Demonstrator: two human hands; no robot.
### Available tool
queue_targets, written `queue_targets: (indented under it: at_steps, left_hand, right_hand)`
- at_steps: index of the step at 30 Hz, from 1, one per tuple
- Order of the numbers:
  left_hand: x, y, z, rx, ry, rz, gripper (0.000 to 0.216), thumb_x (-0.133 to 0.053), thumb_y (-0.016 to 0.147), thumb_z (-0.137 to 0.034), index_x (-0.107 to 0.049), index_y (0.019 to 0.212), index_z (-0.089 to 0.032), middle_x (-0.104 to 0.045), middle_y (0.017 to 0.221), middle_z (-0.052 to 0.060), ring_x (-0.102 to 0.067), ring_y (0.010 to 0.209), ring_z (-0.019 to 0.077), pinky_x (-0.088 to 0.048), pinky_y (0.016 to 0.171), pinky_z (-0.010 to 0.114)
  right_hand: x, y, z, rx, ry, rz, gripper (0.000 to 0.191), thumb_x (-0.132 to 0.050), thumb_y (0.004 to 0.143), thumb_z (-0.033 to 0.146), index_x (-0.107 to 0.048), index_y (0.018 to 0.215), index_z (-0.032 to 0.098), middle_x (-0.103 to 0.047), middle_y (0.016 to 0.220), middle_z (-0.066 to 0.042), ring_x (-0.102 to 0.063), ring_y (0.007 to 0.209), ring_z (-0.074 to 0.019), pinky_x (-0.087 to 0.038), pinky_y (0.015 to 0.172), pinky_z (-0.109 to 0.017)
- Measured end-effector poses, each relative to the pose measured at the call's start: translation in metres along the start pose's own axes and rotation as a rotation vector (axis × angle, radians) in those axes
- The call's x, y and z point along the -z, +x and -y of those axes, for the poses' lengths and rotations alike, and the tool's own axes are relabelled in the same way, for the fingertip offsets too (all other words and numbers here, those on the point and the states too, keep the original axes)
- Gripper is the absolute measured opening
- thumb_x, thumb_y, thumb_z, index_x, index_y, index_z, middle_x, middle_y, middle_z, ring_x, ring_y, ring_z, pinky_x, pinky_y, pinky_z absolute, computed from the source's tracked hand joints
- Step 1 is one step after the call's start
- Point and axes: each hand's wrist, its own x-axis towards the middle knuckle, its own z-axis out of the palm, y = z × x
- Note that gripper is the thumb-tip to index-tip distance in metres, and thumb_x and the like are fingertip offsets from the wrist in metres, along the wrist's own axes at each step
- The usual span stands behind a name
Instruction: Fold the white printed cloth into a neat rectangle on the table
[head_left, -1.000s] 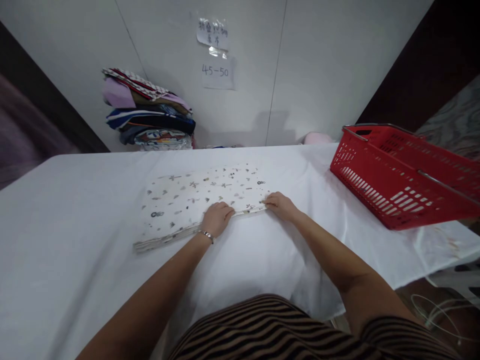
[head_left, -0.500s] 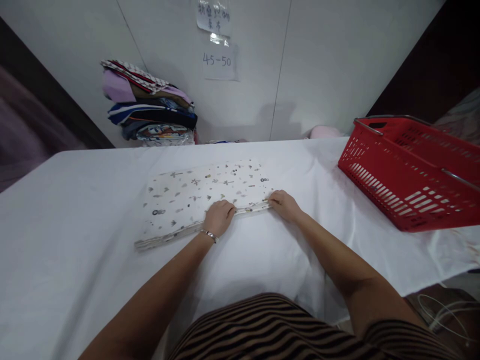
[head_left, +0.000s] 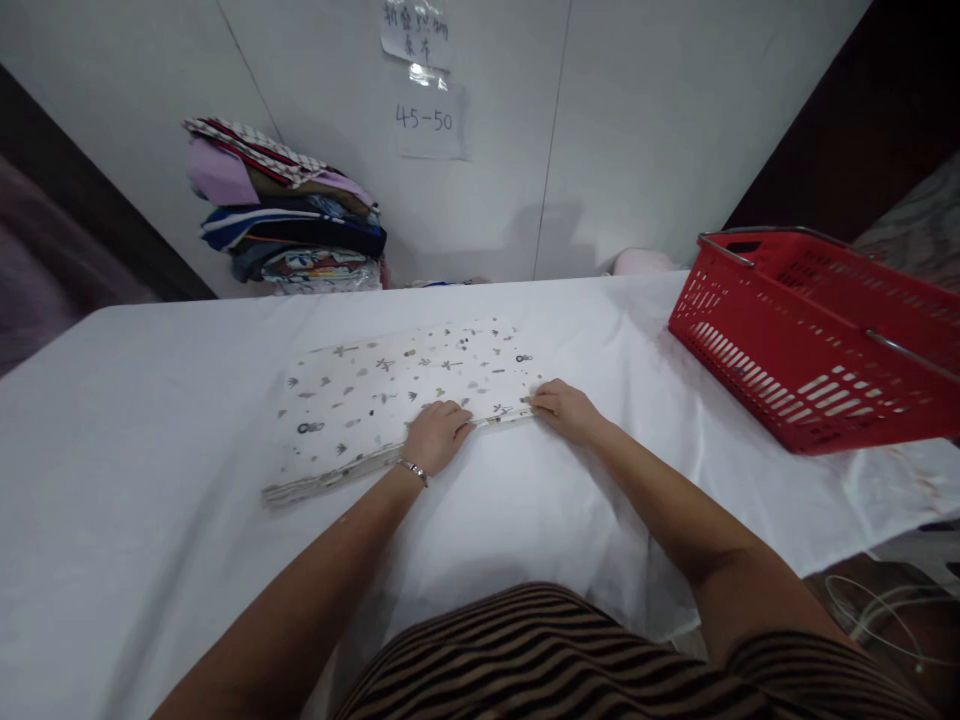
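Note:
A white cloth (head_left: 390,385) printed with small grey and yellowish motifs lies folded into a rectangle on the white-covered table (head_left: 480,530). Layers of the fold show along its near edge. My left hand (head_left: 437,435), with a bracelet at the wrist, grips that near edge around its middle, thumb towards the right. At the near right corner, my right hand (head_left: 566,408) pinches the same edge between thumb and fingers. The fabric between the two hands looks straight.
A red plastic basket (head_left: 810,340) with metal handles stands on the right of the table. Behind the table's far edge rises a stack of folded fabrics (head_left: 292,215). Paper signs (head_left: 431,120) hang on the wall, and a pink item (head_left: 643,262) shows at the back.
The whole view has shifted slightly. Both hands stay at the cloth's near edge, and the edge between them lies a little flatter now.

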Motion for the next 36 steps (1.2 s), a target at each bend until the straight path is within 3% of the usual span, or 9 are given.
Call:
queue_targets:
  at_steps: [6,11,18,24,36]
  left_hand:
    - [0.005,0.006,-0.002,0.024,0.004,0.056,0.028,-0.039,0.091,-0.03,-0.064,0.087,-0.022,-0.062,0.088,0.004,-0.053,0.084,0.0186,-0.041,0.074,0.033]
    - [0.005,0.003,-0.008,-0.009,0.082,0.008,0.027,-0.036,0.091,-0.025,-0.062,0.086,-0.018,-0.06,0.087,0.006,-0.052,0.084,0.0191,-0.041,0.076,0.034]
    - [0.003,-0.001,-0.012,-0.06,0.132,0.027,0.028,-0.036,0.091,-0.025,-0.062,0.084,-0.018,-0.06,0.086,0.008,-0.052,0.085,0.0208,-0.04,0.076,0.036]
    - [0.003,-0.001,-0.009,-0.041,0.06,0.035,0.023,-0.044,0.088,-0.033,-0.063,0.094,-0.021,-0.06,0.091,0.007,-0.051,0.087,0.0217,-0.041,0.076,0.037]
    - [0.004,0.007,-0.008,0.001,0.077,0.049,0.028,-0.035,0.092,-0.029,-0.061,0.086,-0.019,-0.061,0.086,0.006,-0.052,0.083,0.0202,-0.041,0.074,0.034]
  right_hand:
    - [-0.003,0.002,-0.001,-0.018,0.007,-0.039,0.022,-0.047,0.09,0.023,-0.069,0.094,0.024,-0.064,0.097,-0.008,-0.052,0.092,-0.019,-0.042,0.075,-0.029]
    - [-0.002,-0.002,-0.001,-0.005,0.002,-0.104,0.024,-0.045,0.091,0.023,-0.068,0.093,0.023,-0.064,0.097,-0.008,-0.052,0.093,-0.0192,-0.042,0.077,-0.03]
    - [-0.003,-0.006,-0.001,0.032,-0.033,-0.048,0.024,-0.044,0.091,0.022,-0.068,0.09,0.022,-0.064,0.096,-0.008,-0.052,0.092,-0.0196,-0.042,0.077,-0.03]
    - [0.0,-0.006,-0.001,0.086,-0.019,-0.036,0.018,-0.05,0.087,0.026,-0.067,0.094,0.021,-0.062,0.099,-0.009,-0.051,0.095,-0.0206,-0.041,0.08,-0.031]
    - [-0.003,-0.003,-0.004,0.029,-0.105,-0.049,0.026,-0.041,0.092,0.021,-0.066,0.098,0.021,-0.063,0.099,-0.008,-0.051,0.094,-0.0195,-0.041,0.078,-0.029]
